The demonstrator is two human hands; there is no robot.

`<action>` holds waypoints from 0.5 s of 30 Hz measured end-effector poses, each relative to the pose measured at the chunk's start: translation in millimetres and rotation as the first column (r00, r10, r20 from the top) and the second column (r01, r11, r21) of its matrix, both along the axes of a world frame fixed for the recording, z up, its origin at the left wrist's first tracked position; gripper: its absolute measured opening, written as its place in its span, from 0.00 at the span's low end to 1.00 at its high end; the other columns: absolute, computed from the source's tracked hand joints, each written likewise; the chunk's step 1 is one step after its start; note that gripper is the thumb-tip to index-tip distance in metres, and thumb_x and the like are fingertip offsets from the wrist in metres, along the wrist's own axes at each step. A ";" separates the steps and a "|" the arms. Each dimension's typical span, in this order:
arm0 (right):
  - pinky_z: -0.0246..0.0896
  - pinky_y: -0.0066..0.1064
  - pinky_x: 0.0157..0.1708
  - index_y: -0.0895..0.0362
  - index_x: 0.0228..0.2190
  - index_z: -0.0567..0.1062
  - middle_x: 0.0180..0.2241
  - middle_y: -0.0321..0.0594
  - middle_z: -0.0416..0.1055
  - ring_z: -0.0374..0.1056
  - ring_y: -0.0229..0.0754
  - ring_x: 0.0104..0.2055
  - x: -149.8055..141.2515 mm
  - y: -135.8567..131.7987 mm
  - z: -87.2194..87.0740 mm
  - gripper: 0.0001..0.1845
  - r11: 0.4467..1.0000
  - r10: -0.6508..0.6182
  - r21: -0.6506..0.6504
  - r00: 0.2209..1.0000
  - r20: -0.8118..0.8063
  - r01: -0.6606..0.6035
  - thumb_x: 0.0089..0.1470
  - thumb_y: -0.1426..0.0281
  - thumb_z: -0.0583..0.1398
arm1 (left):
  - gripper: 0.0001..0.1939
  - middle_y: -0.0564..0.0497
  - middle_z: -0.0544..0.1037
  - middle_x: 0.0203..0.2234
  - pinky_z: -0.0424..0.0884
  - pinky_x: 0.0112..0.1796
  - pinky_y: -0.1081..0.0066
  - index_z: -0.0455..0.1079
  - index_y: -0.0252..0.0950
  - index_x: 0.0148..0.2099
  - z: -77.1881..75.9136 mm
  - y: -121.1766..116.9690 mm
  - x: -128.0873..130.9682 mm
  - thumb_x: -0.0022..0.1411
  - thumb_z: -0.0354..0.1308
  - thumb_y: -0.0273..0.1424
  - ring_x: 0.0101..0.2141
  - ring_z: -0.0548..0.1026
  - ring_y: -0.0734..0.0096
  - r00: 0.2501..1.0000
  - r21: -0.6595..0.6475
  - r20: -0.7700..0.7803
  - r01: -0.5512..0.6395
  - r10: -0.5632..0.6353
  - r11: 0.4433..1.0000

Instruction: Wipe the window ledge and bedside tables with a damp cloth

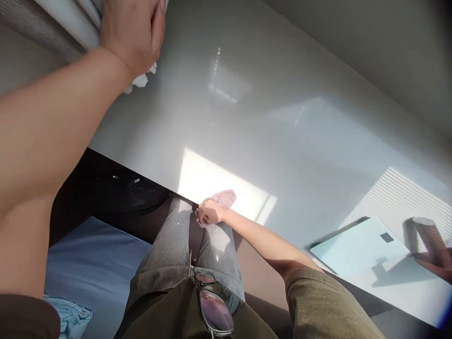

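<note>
Gripping a pink cloth [226, 197] in the closed right hand [211, 212] at the near edge of the white table [197, 122], laying one end over the tabletop and bunching the rest around the fingers. Curling the left hand [133, 35] over the table's left part, well apart from the cloth, beside folds of pale fabric [72, 21]; no telling whether pinching any, the grasp being hidden. Catching a sunlit patch around the cloth on the table; bearing a pale blue panel [360, 242] and a blurred brown cylinder [429, 235] toward the table's right end. Bordering a grey wall [374, 37] beyond the table's far edge; spreading blue fabric [99, 254] below its near left edge. Pointing the cloth's free end inward and rightward over the table, slanting its long axis away from the near edge.
</note>
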State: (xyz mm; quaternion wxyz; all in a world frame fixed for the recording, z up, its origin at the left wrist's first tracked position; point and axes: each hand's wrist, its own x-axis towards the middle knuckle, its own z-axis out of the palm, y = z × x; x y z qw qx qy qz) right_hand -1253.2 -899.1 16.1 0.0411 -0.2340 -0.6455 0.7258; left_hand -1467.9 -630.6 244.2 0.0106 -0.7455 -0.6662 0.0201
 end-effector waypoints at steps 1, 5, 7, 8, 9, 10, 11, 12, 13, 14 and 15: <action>0.70 0.29 0.31 0.54 0.14 0.75 0.20 0.36 0.77 0.73 0.41 0.27 14.5 -3.7 -2.1 0.14 0.997 0.055 -0.044 0.997 -0.048 -0.057 0.40 0.80 0.55 | 0.17 0.49 0.72 0.31 0.63 0.45 0.56 0.47 0.41 0.24 -10.8 -8.6 9.2 0.52 0.56 0.33 0.51 0.72 0.53 0.999 -0.021 0.048 0.006 -0.005 1.000; 0.72 0.36 0.39 0.56 0.30 0.75 0.39 0.44 0.80 0.76 0.43 0.38 71.3 -4.9 0.2 0.16 0.923 -0.089 -0.384 0.984 -0.154 0.024 0.40 0.77 0.52 | 0.20 0.51 0.55 0.17 0.61 0.39 0.59 0.45 0.44 0.22 -59.5 -55.4 56.5 0.57 0.54 0.36 0.34 0.71 0.56 0.971 -0.147 0.240 0.022 0.014 0.989; 0.72 0.40 0.37 0.56 0.41 0.71 0.44 0.47 0.77 0.75 0.45 0.39 94.9 2.2 8.9 0.23 0.769 -0.381 -0.580 0.921 -0.076 0.271 0.39 0.75 0.52 | 0.18 0.53 0.52 0.16 0.58 0.35 0.62 0.47 0.43 0.21 -80.4 -84.8 82.7 0.56 0.54 0.36 0.28 0.65 0.60 0.944 -0.180 0.329 0.039 0.023 0.983; 0.71 0.41 0.37 0.55 0.46 0.68 0.46 0.49 0.75 0.75 0.46 0.39 104.8 7.5 14.2 0.27 0.666 -0.526 -0.626 0.850 -0.010 0.405 0.40 0.74 0.52 | 0.17 0.53 0.53 0.16 0.57 0.33 0.63 0.49 0.43 0.21 -89.1 -99.8 95.2 0.56 0.54 0.36 0.25 0.62 0.62 0.930 -0.192 0.367 0.044 0.030 0.980; 0.71 0.43 0.37 0.55 0.49 0.65 0.48 0.51 0.74 0.75 0.47 0.41 113.5 13.7 19.4 0.29 0.572 -0.647 -0.630 0.761 0.048 0.526 0.41 0.73 0.51 | 0.17 0.54 0.53 0.16 0.55 0.31 0.65 0.50 0.42 0.21 -96.6 -114.4 107.1 0.56 0.53 0.36 0.24 0.60 0.65 0.913 -0.203 0.405 0.041 0.046 0.978; 0.70 0.45 0.39 0.57 0.51 0.64 0.49 0.53 0.72 0.74 0.48 0.44 121.4 20.8 23.7 0.30 0.485 -0.742 -0.611 0.664 0.090 0.625 0.44 0.72 0.50 | 0.16 0.54 0.54 0.15 0.53 0.30 0.66 0.50 0.41 0.22 -103.2 -128.3 118.1 0.57 0.52 0.36 0.23 0.57 0.67 0.896 -0.215 0.438 0.025 0.073 0.976; 0.69 0.46 0.42 0.58 0.52 0.65 0.50 0.56 0.72 0.73 0.49 0.47 128.7 28.5 26.5 0.28 0.408 -0.816 -0.577 0.566 0.117 0.708 0.47 0.72 0.49 | 0.17 0.55 0.54 0.15 0.52 0.29 0.67 0.49 0.41 0.22 -109.1 -141.2 128.2 0.58 0.51 0.35 0.21 0.55 0.69 0.877 -0.226 0.467 -0.006 0.114 0.974; 0.68 0.48 0.44 0.59 0.52 0.66 0.50 0.58 0.71 0.72 0.50 0.50 135.7 36.5 27.1 0.27 0.346 -0.870 -0.532 0.477 0.127 0.773 0.51 0.71 0.46 | 0.17 0.56 0.53 0.14 0.50 0.28 0.67 0.49 0.40 0.22 -114.6 -152.9 137.4 0.60 0.50 0.34 0.20 0.54 0.71 0.858 -0.236 0.488 -0.048 0.161 0.971; 0.67 0.49 0.46 0.60 0.53 0.66 0.51 0.59 0.71 0.70 0.51 0.52 142.8 44.6 25.3 0.28 0.296 -0.910 -0.474 0.396 0.125 0.829 0.53 0.69 0.44 | 0.17 0.56 0.52 0.14 0.49 0.28 0.67 0.48 0.40 0.22 -120.1 -163.2 145.7 0.61 0.49 0.33 0.20 0.52 0.72 0.839 -0.247 0.503 -0.090 0.207 0.965; 0.67 0.49 0.47 0.60 0.55 0.65 0.52 0.59 0.70 0.69 0.50 0.54 150.2 52.4 21.2 0.29 0.251 -0.940 -0.405 0.322 0.117 0.879 0.55 0.68 0.41 | 0.18 0.57 0.52 0.13 0.49 0.27 0.67 0.47 0.39 0.22 -125.8 -172.1 153.5 0.62 0.49 0.32 0.19 0.51 0.73 0.820 -0.261 0.516 -0.125 0.248 0.957; 0.67 0.49 0.48 0.60 0.58 0.63 0.54 0.58 0.69 0.67 0.50 0.56 158.1 59.5 15.1 0.31 0.209 -0.961 -0.325 0.255 0.107 0.922 0.57 0.67 0.39 | 0.18 0.57 0.52 0.13 0.48 0.27 0.68 0.47 0.39 0.22 -132.0 -179.6 161.2 0.62 0.49 0.31 0.19 0.51 0.73 0.799 -0.280 0.529 -0.151 0.284 0.948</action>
